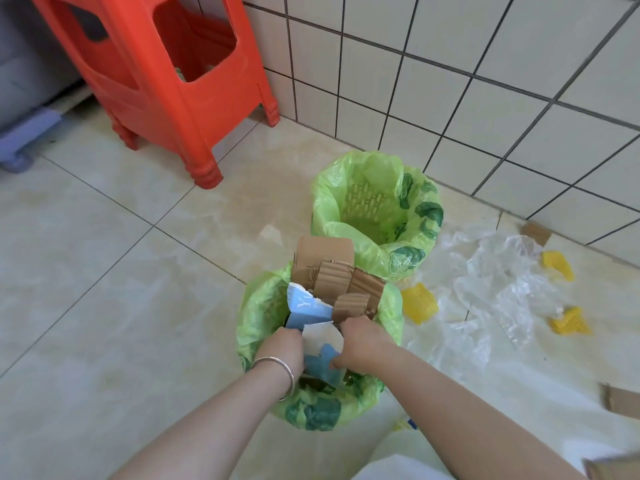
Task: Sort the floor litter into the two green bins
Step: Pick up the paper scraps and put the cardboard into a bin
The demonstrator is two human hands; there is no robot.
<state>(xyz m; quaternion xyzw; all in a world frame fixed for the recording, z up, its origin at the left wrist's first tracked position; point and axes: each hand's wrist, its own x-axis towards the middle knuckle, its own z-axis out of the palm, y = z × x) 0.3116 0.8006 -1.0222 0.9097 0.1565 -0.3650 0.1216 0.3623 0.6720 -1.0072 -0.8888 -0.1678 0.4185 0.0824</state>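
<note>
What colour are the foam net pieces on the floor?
Yellow foam net pieces, clearest in the head view.

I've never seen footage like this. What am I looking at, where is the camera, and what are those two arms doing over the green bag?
There is no machine here: a person wears a camera on the head, looking down at their own arms. The left hand and right hand together grip torn blue and white paper over the near green bin, which already holds cardboard pieces. The far green bin, by the tiled wall, looks nearly empty. On the floor to the right lie clear plastic film, yellow foam netting pieces and cardboard scraps. A red stool stands at the back left.
</note>
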